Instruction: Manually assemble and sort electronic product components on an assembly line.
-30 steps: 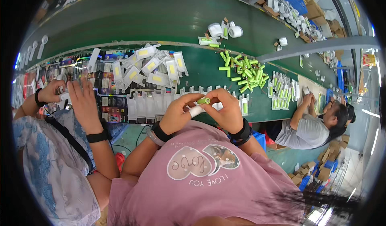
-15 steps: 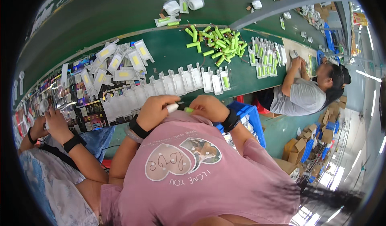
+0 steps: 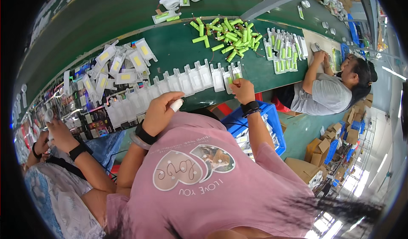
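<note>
My right hand reaches over the right end of a row of white plastic casings. Its fingers are closed on a green battery cell, which sits at one of the end casings. Another green cell lies in the last casing beside it. My left hand hovers at the table's near edge, below the row, index finger stretched out. A white cover appears to wrap its thumb; I see nothing else in that hand.
Loose green cells are heaped behind the row, with filled casings to their right. White casings with yellow strips pile up at left. A blue crate stands below my right arm. Co-workers sit left and right.
My right hand has moved from in front of my chest, away and right, to the end casings, carrying the green battery cell. My left hand has shifted slightly left.
</note>
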A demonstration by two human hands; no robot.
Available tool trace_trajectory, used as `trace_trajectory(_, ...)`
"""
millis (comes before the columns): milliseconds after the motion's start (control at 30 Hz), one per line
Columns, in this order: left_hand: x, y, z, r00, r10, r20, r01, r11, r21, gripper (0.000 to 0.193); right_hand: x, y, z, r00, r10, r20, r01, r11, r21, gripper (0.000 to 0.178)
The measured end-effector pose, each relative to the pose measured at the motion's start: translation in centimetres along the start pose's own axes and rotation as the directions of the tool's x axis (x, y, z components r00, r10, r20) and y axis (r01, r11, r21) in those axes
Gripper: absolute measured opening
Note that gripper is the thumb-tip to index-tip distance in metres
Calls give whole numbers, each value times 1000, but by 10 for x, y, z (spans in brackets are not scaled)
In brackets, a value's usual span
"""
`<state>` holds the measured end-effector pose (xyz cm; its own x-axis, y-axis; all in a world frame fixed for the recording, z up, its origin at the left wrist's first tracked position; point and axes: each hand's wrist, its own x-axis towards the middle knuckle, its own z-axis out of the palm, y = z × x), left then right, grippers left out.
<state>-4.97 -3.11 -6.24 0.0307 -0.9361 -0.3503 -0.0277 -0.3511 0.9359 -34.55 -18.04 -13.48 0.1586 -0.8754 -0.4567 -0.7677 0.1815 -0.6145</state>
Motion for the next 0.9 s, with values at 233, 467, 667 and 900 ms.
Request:
trace_trajectory(233, -1, -11, -3, 996, 83, -12, -83, 996, 17, 27, -4, -15, 3, 992, -110, -64, 74, 907, -414, 24)
trace_trajectory(467, -5, -15, -28, 989, 86, -124, -81, 996, 41, 26, -14, -41, -18, 988, -131, -86, 52, 792, -608, 29)
trace_trajectory(667, -3, -24, -44, 974, 73, -214, -83, 996, -38, 26, 32, -140, 5, 797, -597, 90, 591, 741, -319, 15)
trace_trajectory(900, -7, -30, -58, 962, 66, -264, -85, 995, -58, 26, 152, -219, 108, 484, -867, 114, 816, 401, -417, 26)
